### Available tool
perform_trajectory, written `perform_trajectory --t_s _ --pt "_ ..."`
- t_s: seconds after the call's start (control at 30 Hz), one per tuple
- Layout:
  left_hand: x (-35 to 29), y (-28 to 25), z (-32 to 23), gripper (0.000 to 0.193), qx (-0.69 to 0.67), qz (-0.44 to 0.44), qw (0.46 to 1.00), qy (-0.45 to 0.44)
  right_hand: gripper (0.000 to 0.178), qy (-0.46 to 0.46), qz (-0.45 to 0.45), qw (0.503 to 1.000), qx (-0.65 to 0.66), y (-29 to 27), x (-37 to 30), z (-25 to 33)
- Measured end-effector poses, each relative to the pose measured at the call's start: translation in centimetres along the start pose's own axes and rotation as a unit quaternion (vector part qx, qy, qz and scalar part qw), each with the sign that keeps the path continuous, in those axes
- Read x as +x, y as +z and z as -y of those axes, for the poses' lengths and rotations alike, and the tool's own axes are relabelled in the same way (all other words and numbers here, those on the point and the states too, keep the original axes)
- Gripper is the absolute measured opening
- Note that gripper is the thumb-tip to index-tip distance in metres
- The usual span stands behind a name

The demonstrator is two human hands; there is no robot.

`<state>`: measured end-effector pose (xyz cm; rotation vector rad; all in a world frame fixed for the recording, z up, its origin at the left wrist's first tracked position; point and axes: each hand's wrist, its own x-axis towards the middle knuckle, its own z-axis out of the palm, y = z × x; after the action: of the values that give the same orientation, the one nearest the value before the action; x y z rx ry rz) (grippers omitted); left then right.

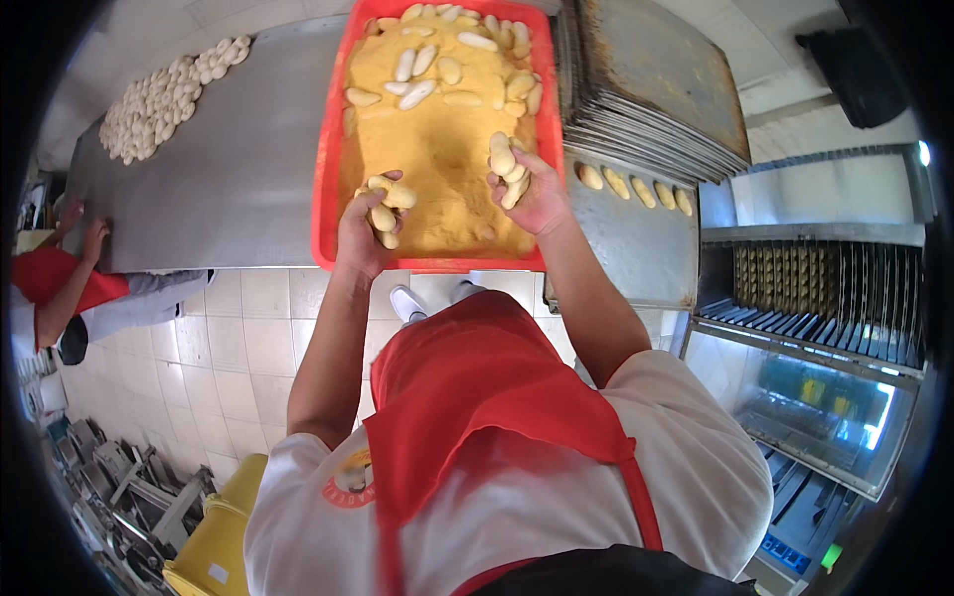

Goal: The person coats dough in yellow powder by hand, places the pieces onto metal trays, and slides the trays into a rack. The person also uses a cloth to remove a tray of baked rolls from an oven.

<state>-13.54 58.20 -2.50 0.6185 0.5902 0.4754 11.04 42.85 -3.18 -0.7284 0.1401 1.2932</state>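
Observation:
Both of my hands are over a red tray (327,169) spread with yellow crumb-like flour (422,159). My left hand (366,230) is closed around several coated dough rolls (397,195) at the tray's near left. On the near right, my right hand (542,194) grips several more coated dough rolls (502,154). At the far end of the tray lie many oval dough pieces, some pale (415,94) and others dusted yellow (449,71). A hollow shows in the flour between my hands.
To the right, a metal baking sheet (636,248) bears a row of coated rolls (644,193) beside stacked sheets (666,70). A heap of pale dough pieces (164,104) lies on the steel table (229,199). Another person (75,283) stands at far left; a tray rack (825,278) is at right.

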Motion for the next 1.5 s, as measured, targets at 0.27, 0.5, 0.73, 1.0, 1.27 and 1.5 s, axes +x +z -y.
perform_trajectory --t_s 0.27,0.5,0.73,1.0,1.27,1.5 --pt "-0.6 13.2 8.2 0.031 0.132 0.033 0.991 -0.004 0.038 -0.147 0.002 0.984 -0.100 -8.0 -10.6 8.7" --pt "3.6 23.5 23.3 0.037 0.474 0.059 0.876 0.060 0.036 -0.095 -0.129 0.877 -0.454 -20.3 -15.8 18.6" --pt "8.2 22.3 29.2 0.050 0.658 -0.127 0.736 0.098 0.037 -0.133 -0.159 0.647 -0.734 -23.8 -13.5 18.9" --pt "7.0 25.4 29.5 0.049 0.667 -0.187 0.712 0.113 0.038 -0.224 -0.113 0.603 -0.757 -24.5 -13.4 17.5" --pt "6.5 28.8 28.9 0.049 0.674 -0.169 0.703 0.153 0.054 -0.180 -0.116 0.720 -0.660 -28.9 -14.2 19.8" --pt "8.4 33.5 32.9 0.038 0.492 0.060 0.868 -0.032 0.050 -0.166 -0.163 0.749 -0.620 -31.4 -18.8 25.2"
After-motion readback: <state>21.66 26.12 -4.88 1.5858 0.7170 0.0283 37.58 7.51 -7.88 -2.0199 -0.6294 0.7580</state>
